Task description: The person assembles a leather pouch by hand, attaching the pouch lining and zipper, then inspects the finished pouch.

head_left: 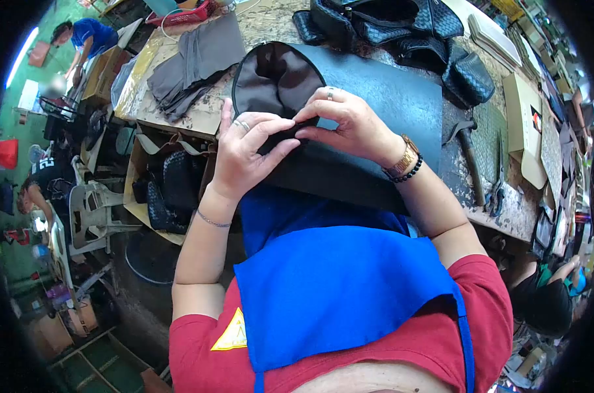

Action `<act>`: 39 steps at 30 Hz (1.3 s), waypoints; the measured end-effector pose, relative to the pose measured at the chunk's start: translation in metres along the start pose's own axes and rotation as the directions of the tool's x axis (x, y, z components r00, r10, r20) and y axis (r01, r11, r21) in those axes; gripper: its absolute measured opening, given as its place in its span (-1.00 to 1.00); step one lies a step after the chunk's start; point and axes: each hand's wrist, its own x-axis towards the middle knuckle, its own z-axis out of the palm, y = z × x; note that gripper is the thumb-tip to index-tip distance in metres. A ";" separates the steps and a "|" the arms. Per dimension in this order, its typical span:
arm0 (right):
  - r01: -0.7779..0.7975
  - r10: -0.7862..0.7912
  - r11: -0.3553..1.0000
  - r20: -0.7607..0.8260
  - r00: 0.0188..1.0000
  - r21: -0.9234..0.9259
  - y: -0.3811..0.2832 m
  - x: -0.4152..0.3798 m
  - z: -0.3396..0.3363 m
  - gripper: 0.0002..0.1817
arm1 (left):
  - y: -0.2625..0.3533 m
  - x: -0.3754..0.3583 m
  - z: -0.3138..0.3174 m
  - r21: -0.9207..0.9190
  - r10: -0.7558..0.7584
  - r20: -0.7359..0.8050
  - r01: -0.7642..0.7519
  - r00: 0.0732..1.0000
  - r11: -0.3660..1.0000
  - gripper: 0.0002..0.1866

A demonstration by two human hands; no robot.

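A dark brown, fabric-lined pouch (pixel 270 78) with a black edge stands with its mouth towards me, over a smooth black sheet (pixel 385 95) at the table's near side. My left hand (pixel 244 147) pinches the pouch's near rim between thumb and forefinger, its little finger raised. Close against it, my right hand (pixel 346 124) has thumb and fingertips closed on the same stretch of rim. The fingertips of both hands almost meet. Whether something small sits between them is hidden.
Folded dark cloth pieces (pixel 202 56) lie at the left. Black woven bags (pixel 402 33) are heaped at the back. A hammer (pixel 469 157) and scissors (pixel 498 183) rest on the right. A carton (pixel 138 196) with woven pieces stands below left. Other people work farther off.
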 end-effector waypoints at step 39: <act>0.058 -0.050 0.975 0.046 0.998 -0.212 -0.017 -0.009 0.015 -0.64 | 0.158 -0.009 -0.111 -0.544 0.526 -0.232 -0.557 0.818 0.627 -0.50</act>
